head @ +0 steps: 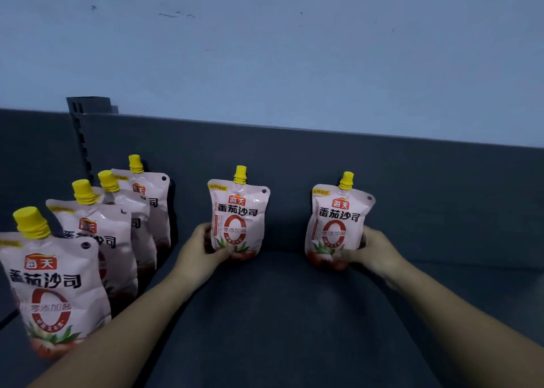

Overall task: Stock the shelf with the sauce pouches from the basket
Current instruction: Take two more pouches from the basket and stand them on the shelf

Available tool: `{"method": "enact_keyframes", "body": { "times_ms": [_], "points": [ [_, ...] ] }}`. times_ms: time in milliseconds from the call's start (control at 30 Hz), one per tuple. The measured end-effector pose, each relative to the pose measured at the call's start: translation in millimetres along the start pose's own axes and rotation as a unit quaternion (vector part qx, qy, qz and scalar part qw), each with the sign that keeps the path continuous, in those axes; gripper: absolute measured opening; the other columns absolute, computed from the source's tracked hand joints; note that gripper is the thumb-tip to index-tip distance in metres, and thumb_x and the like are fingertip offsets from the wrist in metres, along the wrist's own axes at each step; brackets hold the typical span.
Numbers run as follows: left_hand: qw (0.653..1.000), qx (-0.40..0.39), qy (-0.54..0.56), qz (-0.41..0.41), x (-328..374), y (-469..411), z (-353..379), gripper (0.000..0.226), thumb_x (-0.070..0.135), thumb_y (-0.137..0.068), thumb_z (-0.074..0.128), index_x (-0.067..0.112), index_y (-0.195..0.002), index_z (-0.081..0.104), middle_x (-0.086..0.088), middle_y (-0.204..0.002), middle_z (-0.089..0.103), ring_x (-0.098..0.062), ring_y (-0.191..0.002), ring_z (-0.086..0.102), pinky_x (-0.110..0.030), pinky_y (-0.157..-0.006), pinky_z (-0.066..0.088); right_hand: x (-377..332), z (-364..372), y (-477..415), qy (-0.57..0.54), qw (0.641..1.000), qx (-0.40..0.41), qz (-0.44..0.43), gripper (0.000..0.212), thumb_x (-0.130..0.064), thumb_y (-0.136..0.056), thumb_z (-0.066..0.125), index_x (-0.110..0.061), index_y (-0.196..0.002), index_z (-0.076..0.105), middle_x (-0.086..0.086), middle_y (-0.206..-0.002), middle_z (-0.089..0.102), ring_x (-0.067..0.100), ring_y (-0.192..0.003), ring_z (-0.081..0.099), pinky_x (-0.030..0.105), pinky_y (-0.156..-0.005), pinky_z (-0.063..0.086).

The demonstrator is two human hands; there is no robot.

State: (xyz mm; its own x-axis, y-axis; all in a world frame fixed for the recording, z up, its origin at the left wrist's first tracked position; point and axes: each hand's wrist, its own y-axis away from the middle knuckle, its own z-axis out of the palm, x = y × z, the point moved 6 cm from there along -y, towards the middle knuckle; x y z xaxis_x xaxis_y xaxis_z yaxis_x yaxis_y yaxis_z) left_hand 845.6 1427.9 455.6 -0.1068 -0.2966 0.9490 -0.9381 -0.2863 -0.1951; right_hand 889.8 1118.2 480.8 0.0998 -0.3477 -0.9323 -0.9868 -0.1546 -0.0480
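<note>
A pale wall [294, 49] fills the upper half of the view. Below it the dark shelf [279, 314] runs the full width, closed at the rear by a dark back panel [426, 187] whose top edge slopes down to the right.

Along the left side a row of four pouches [56, 287] stands upright, yellow caps up, one behind the other from the front edge to the back panel. A slotted upright [79, 128] rises behind them.

The middle pouch [238, 217] stands upright at the back panel, with a gap between it and the row. The right pouch [338, 223] stands well apart from it, also at the panel. Bare shelf lies between the two, in front of them and to the right.

The left hand [200, 249] grips the middle pouch's lower left edge, fingers curled round it. The right hand [374, 249] grips the right pouch's lower right edge in the same way.
</note>
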Motion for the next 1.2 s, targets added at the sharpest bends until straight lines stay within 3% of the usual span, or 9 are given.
{"method": "enact_keyframes", "body": {
  "times_ms": [267,367,467,533,733,833,933,1033,1200],
  "points": [
    [0.982,0.156,-0.056,-0.091,12.9,42.3,2.4,0.037,0.034,-0.076,0.07,0.015,-0.099,0.05,-0.008,-0.106,0.056,-0.03,-0.112,0.049,-0.043,-0.092,0.046,-4.4,4.7,18.1,-0.029,0.999,0.015,0.001,0.032,0.003,-0.074,0.072,-0.008,-0.102,0.065,0.008,-0.099,0.072,0.015,-0.082,0.067,0.021,-0.067,0.057],
    [1.0,-0.001,-0.02,-0.013,46.5,74.9,35.6,0.037,0.028,-0.077,0.072,0.026,-0.102,0.046,0.004,-0.099,0.052,-0.017,-0.102,0.051,-0.026,-0.077,0.043,-9.8,13.8,38.3,-0.077,0.996,-0.028,0.02,0.03,-0.002,-0.078,0.071,-0.005,-0.107,0.065,0.008,-0.1,0.073,0.017,-0.086,0.07,0.023,-0.071,0.056],
    [0.973,-0.203,-0.046,0.098,84.3,107.2,71.3,0.075,0.025,-0.075,0.075,0.046,-0.128,0.026,0.03,-0.118,0.042,0.007,-0.113,0.045,-0.012,-0.091,0.037,-22.9,20.1,64.1,-0.131,0.989,-0.062,0.027,0.035,-0.007,-0.077,0.07,-0.006,-0.112,0.063,0.009,-0.104,0.073,0.022,-0.092,0.07,0.028,-0.075,0.055],
    [0.957,-0.241,-0.016,0.161,103.9,117.4,81.3,0.086,0.023,-0.075,0.075,0.051,-0.134,0.02,0.035,-0.128,0.039,0.013,-0.12,0.041,-0.011,-0.1,0.037,-39.9,21.0,83.0,-0.169,0.981,-0.09,0.013,0.043,-0.014,-0.073,0.07,-0.006,-0.115,0.061,0.011,-0.107,0.072,0.023,-0.091,0.069,0.029,-0.074,0.056],
    [0.963,-0.16,0.102,0.192,139.4,120.7,75.8,0.066,0.02,-0.066,0.077,0.039,-0.123,0.051,0.012,-0.119,0.058,-0.001,-0.111,0.058,-0.027,-0.098,0.049,-82.3,11.1,126.5,-0.262,0.962,-0.036,-0.063,0.069,-0.022,-0.069,0.072,-0.027,-0.128,0.039,0.005,-0.107,0.073,0.025,-0.091,0.071,0.037,-0.077,0.058],
    [0.967,-0.123,0.156,0.157,145.4,123.9,76.3,0.057,0.01,-0.065,0.079,0.036,-0.113,0.061,0.01,-0.114,0.064,-0.007,-0.108,0.062,-0.029,-0.09,0.053,-91.4,17.4,143.6,-0.238,0.963,-0.027,-0.121,0.075,-0.001,-0.075,0.072,-0.037,-0.126,0.033,0.001,-0.118,0.067,0.012,-0.098,0.068,0.024,-0.075,0.057],
    [0.956,-0.169,0.202,0.129,152.0,124.2,75.9,0.059,0.008,-0.058,0.079,0.03,-0.111,0.064,0.008,-0.106,0.072,-0.006,-0.1,0.067,-0.02,-0.076,0.055,-93.3,9.5,149.1,-0.201,0.968,0.008,-0.151,0.067,0.012,-0.072,0.069,-0.028,-0.122,0.047,0.006,-0.115,0.067,0.008,-0.085,0.068,0.016,-0.065,0.053],
    [0.938,-0.239,0.223,0.117,157.8,127.7,75.3,0.057,0.01,-0.059,0.072,0.022,-0.114,0.064,0.008,-0.104,0.073,-0.005,-0.097,0.068,-0.014,-0.072,0.054,-93.3,0.8,151.6,-0.184,0.966,0.045,-0.174,0.055,-0.004,-0.063,0.066,-0.026,-0.113,0.056,-0.005,-0.1,0.07,0.001,-0.075,0.066,0.013,-0.06,0.049],
    [0.953,-0.125,0.235,0.144,151.8,135.0,77.3,0.037,0.004,-0.073,0.07,0.025,-0.103,0.067,0.014,-0.096,0.074,-0.002,-0.091,0.069,-0.014,-0.07,0.054,-91.3,11.0,156.9,-0.13,0.96,0.088,-0.233,0.045,-0.004,-0.068,0.059,-0.026,-0.107,0.058,-0.018,-0.095,0.069,-0.004,-0.089,0.064,0.012,-0.072,0.05]
  ]
}}
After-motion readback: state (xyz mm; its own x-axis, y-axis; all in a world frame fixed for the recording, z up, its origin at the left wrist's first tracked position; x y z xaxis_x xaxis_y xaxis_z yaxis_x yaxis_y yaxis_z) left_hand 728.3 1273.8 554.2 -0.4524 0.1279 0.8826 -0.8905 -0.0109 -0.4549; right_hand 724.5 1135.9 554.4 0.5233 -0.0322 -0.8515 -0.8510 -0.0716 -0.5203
